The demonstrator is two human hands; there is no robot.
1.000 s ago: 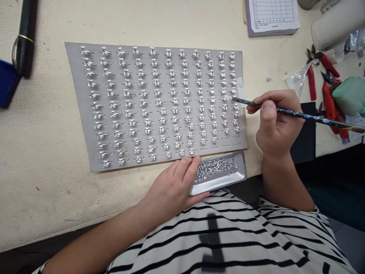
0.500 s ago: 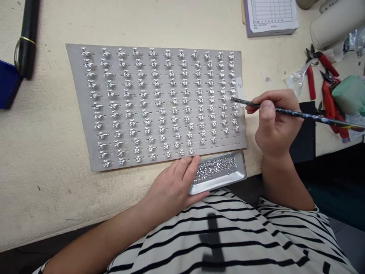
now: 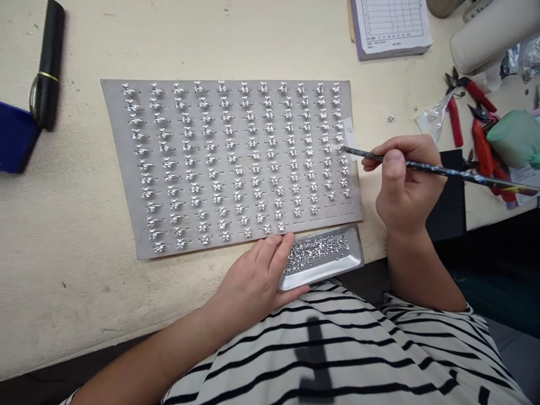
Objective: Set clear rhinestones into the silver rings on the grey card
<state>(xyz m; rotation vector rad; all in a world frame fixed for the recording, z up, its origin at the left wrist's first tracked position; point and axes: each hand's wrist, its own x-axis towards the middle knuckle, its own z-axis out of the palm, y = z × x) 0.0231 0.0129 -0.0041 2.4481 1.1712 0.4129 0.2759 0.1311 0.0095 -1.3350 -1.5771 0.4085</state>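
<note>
My left hand (image 3: pixel 257 270) grips the left end of a small silver metal tray (image 3: pixel 323 275), fingers over its far side and thumb along the near side. Loose clear stones (image 3: pixel 316 253) lie spread inside it. My right hand (image 3: pixel 407 185) pinches a thin dark speckled stick (image 3: pixel 426 166) like a pencil. Its tip is at a ring in the rightmost column; whether it touches is too small to tell. Rows of silver rings with sparkling stones stand in slits on a grey board (image 3: pixel 116 169). A few slits at its lower right hold no ring.
A white label (image 3: pixel 349 132) is on the board's right edge. A black pen (image 3: pixel 48 67) and blue box (image 3: pixel 17 138) are at left. At right are a form pad (image 3: pixel 394 28), red-handled pliers (image 3: pixel 453 121), a green bundle (image 3: pixel 514 138) and a black flat piece (image 3: pixel 449 194).
The view has shifted slightly, so the board sits a little lower in it. The stick's tip has moved slightly right over the board, onto the last column. My left hand keeps its grip.
</note>
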